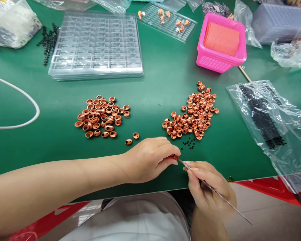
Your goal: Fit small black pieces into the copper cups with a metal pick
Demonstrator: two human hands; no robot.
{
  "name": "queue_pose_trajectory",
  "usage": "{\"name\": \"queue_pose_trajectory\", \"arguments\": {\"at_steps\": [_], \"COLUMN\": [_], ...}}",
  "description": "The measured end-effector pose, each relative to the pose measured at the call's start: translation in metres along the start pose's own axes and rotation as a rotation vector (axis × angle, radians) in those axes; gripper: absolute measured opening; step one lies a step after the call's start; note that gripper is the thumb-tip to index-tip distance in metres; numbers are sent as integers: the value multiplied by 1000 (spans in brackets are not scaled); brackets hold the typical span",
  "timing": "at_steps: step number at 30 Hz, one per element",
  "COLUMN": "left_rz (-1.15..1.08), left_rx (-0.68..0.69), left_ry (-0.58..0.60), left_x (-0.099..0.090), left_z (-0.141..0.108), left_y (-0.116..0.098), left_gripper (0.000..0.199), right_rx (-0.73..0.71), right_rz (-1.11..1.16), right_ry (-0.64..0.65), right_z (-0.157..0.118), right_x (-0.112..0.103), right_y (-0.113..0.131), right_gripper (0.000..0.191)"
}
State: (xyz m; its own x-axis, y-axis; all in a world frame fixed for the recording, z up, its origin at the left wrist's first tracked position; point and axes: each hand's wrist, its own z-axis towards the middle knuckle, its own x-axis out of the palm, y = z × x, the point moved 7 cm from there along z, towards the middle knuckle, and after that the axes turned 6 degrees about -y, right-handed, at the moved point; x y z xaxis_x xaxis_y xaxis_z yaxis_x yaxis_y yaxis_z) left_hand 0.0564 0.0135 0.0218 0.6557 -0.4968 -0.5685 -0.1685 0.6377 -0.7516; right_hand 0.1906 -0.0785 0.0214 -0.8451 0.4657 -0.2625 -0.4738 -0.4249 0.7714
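Note:
Between the thumb and fingers of my left hand (150,159) is a small copper-coloured shell (176,156), mostly covered by the fingertips. My right hand (212,187) grips a thin metal rod (225,201) like a pen, and its tip meets the shell. Just beyond the hands lie several tiny black discs (189,143). A pile of copper-coloured shells with holes (195,113) is behind them, and a second shell pile (100,117) sits to the left. Two loose shells (132,138) rest close to my left wrist.
Stacked clear plastic trays (97,47) stand at the back left, beside black parts (48,42). A tray with orange pieces (168,21) lies at the back. To its right is a pink basket (220,63). A clear bag of black strips (266,117) hangs over the table's right edge.

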Motion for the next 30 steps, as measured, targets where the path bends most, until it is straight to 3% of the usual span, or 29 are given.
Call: {"name": "queue_pose_trajectory", "arguments": {"at_steps": [30], "left_rz": [-8], "left_rx": [-21], "left_ry": [-13], "left_x": [0], "left_z": [0], "left_y": [0], "left_gripper": [8], "right_rx": [-20], "right_rz": [-29], "right_ry": [-26], "right_z": [-1], "right_x": [-3], "right_y": [2], "right_gripper": [43]}}
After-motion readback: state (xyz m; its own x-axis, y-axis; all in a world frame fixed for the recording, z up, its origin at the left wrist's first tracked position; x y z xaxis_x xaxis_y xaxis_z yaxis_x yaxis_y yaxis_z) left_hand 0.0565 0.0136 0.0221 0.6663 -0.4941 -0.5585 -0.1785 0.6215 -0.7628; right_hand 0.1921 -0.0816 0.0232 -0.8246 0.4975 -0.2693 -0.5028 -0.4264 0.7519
